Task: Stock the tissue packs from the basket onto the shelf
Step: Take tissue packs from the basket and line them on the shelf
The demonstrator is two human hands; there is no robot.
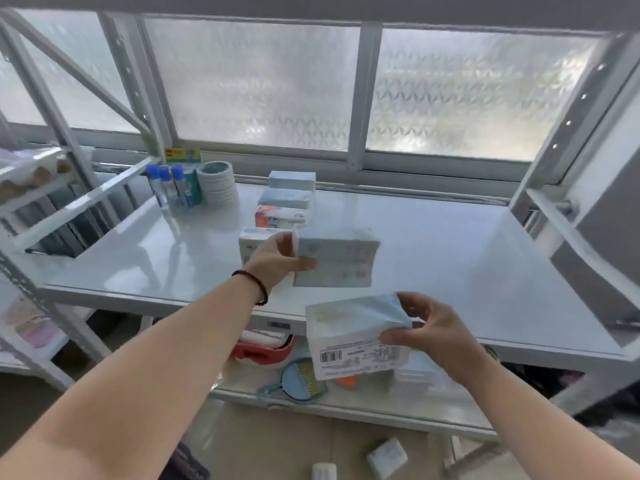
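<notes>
You face a glossy white metal shelf point(433, 244) set against a frosted, patterned window point(252, 81), with a lower white shelf point(363, 407) beneath it and a tiled floor below. On the top surface a row of boxed tissue packs point(284, 206) runs back toward the glass, beside a stack of white tape rolls point(217, 183) and blue-capped glue sticks point(169, 185). Your left hand point(277, 258) reaches forward over the shelf, arm extended, thumb and fingers clamped on the left end of a pale blue-and-white tissue pack point(334, 261) at the row's front. Your right hand point(433, 334) is held lower, in front of the shelf edge, its curled fingers pinching the right end of a second blue-topped tissue pack with a barcode label point(353, 337), tilted toward you.
</notes>
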